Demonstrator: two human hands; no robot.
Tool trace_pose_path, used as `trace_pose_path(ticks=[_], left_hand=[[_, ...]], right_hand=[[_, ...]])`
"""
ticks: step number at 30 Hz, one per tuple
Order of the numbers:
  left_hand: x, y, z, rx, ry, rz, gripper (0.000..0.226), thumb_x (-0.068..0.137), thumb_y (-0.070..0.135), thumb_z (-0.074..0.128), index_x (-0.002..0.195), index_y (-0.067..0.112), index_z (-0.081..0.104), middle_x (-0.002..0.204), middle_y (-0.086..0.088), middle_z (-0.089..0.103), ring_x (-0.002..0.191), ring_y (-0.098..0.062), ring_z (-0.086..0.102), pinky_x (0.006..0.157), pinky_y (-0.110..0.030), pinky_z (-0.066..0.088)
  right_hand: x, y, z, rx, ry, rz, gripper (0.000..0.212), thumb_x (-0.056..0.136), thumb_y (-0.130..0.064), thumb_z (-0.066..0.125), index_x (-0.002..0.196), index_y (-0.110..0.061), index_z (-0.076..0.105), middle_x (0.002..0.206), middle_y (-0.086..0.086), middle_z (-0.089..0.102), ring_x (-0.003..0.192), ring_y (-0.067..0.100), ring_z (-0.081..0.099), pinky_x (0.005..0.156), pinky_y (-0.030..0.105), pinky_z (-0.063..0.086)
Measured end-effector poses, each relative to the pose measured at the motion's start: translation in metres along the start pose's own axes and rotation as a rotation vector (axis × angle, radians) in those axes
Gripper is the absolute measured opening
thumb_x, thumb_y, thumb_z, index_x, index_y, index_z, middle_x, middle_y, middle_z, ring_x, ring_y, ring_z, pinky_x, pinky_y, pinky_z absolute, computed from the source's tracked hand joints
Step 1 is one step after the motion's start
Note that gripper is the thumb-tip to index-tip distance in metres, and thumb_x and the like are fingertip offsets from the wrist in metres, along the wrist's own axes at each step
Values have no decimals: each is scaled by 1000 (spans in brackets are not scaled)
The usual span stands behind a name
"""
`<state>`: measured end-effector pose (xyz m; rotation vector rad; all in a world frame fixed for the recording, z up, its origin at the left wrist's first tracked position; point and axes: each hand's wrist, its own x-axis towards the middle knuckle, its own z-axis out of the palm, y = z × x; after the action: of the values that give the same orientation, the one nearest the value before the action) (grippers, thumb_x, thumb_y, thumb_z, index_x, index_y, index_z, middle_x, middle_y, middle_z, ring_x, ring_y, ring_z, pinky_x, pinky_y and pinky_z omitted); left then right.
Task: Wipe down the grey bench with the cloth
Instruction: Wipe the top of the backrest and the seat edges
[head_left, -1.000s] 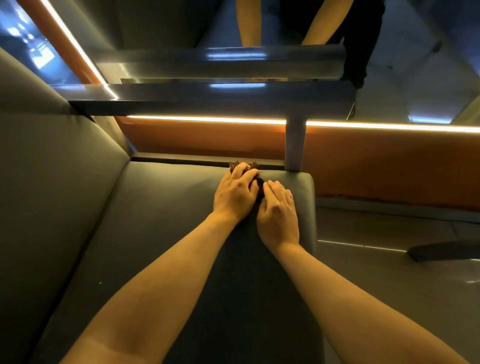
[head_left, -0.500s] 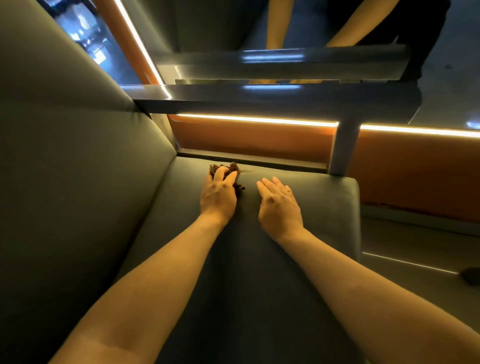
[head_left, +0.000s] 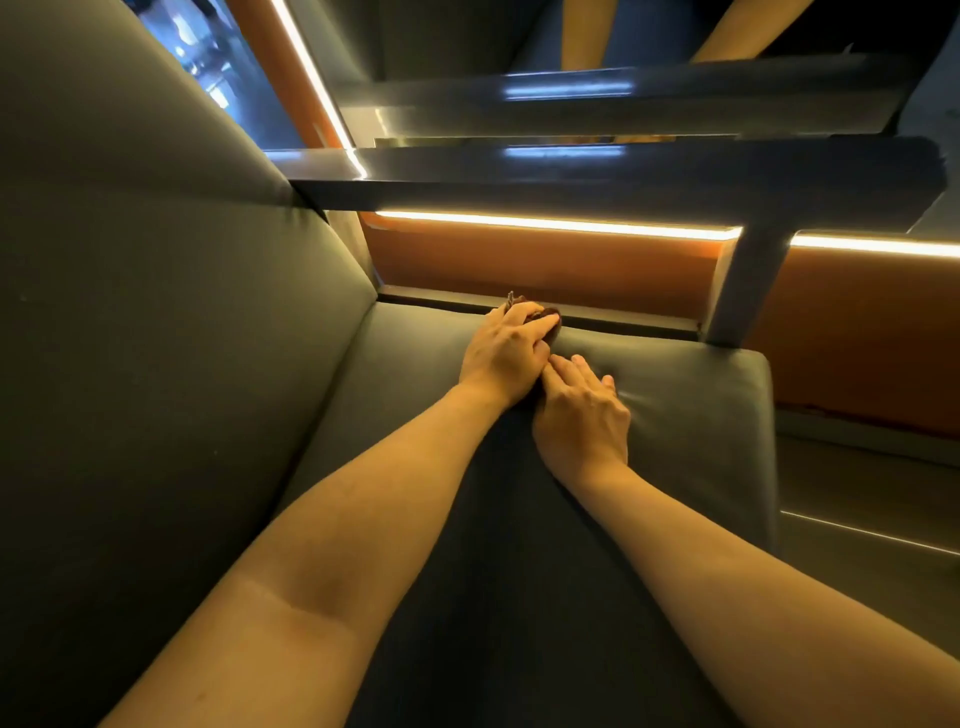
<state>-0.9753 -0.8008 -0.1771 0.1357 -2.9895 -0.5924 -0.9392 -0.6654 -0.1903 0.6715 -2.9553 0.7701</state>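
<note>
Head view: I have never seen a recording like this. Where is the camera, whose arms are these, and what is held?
There is no machine. The camera sits on a person's head, looking forward and down, so both bare arms reach away from you. The surface is a grey bench, its padded backrest at the left. The left hand curls its fingers over a small dark cloth, pressed on the seat near its far edge. The right hand lies flat on the seat beside it, holding nothing. A metal rail crosses above.
</note>
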Motion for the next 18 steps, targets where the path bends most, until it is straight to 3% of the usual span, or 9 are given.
trace_pose_path(ticks=[3,7,9,12,15,18], left_hand=[[-5,-9,-4,27,25,-45,36,103,20,49,136,16,62,142,-8,54,134,-30,44,112,-45,41],[-10,-27,-13,70,40,-168,37,106,21,42,140,17,58,146,-8,49,142,-34,34,115,-48,36],[-15,-51,-25,138,37,-216,40,106,21,40,143,20,55,148,-8,46,139,-35,36,112,-46,36],[-30,-95,-45,227,18,-310,46,104,18,43,150,24,47,153,-8,40,141,-37,31,114,-47,34],[-45,-121,-58,315,6,-366,51,105,18,44,155,23,38,157,-9,35,145,-36,28,120,-46,28],[-49,-122,-56,314,15,-407,51,105,19,42,156,21,37,157,-10,35,142,-35,31,118,-46,31]], right_hand=[[6,-12,-3,-32,-103,33,51,100,-14,46,151,-15,44,145,6,54,138,32,47,115,60,35],[23,-36,-11,-129,-374,139,70,102,-12,42,163,-22,9,169,4,12,153,44,13,112,75,18],[31,-57,-10,-144,-465,167,68,101,-12,42,162,-23,13,170,4,5,151,52,1,108,81,15],[35,-83,0,-159,-513,118,59,101,-11,38,158,-19,25,167,6,12,150,53,0,104,83,18],[34,-85,10,-188,-496,70,58,103,-13,39,159,-17,24,169,8,11,151,53,0,105,83,20],[27,-79,16,-173,-473,53,62,104,-15,41,162,-20,18,170,8,5,152,52,-3,108,82,17]])
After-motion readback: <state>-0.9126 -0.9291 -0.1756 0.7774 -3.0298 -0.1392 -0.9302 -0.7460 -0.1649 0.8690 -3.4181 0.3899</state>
